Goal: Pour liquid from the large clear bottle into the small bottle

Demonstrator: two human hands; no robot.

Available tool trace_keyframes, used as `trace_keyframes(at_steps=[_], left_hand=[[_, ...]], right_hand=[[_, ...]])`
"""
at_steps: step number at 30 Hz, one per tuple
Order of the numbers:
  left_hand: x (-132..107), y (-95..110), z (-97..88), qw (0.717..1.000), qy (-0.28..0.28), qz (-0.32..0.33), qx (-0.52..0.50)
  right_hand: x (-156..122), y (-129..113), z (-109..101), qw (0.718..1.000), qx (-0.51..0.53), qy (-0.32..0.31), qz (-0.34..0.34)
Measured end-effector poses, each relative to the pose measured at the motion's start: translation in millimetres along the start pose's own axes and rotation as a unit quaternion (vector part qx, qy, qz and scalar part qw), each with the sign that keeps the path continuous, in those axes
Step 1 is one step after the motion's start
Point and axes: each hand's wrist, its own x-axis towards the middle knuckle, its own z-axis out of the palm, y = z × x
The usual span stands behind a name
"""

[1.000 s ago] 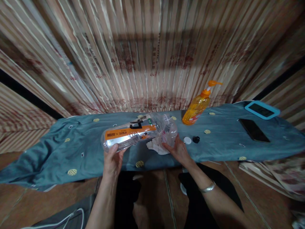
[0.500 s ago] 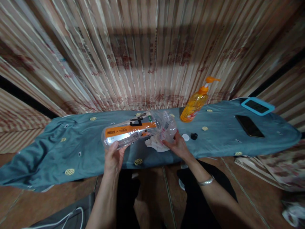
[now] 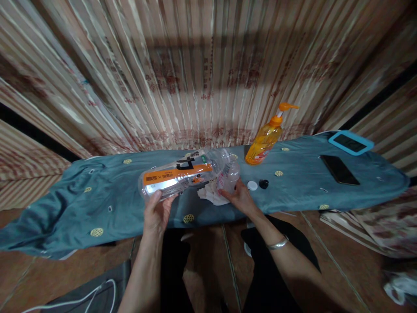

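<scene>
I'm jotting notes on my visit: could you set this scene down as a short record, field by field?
Left hand: holds large clear bottle sideways, orange on its label
Right hand: holds small clear bottle
Bottle ends: close together; contact unclear
Near right hand: crumpled white sheet, white disc, small black piece
Farther right: orange pump bottle, dark phone, blue-framed display
Surface: blue-green cloth, yellow motifs

The person's left hand and right hand are bare, the forearms uncovered. A slim, shiny silver bangle circles the right forearm. Black trousers show at the near side.
</scene>
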Motion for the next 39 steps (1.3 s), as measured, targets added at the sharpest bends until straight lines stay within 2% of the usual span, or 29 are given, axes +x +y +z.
trace_keyframes(at_steps=[22, 39], left_hand=[[-13.3, 4.4, -11.5, 1.0, 0.018, 0.014, -0.021], [-12.0, 4.1, -5.6, 0.999, 0.025, -0.001, -0.044]], right_hand=[[-0.6, -4.4, 0.0, 0.999, -0.04, 0.015, -0.034], [0.0, -4.6, 1.6, 0.998, -0.047, 0.028, -0.035]])
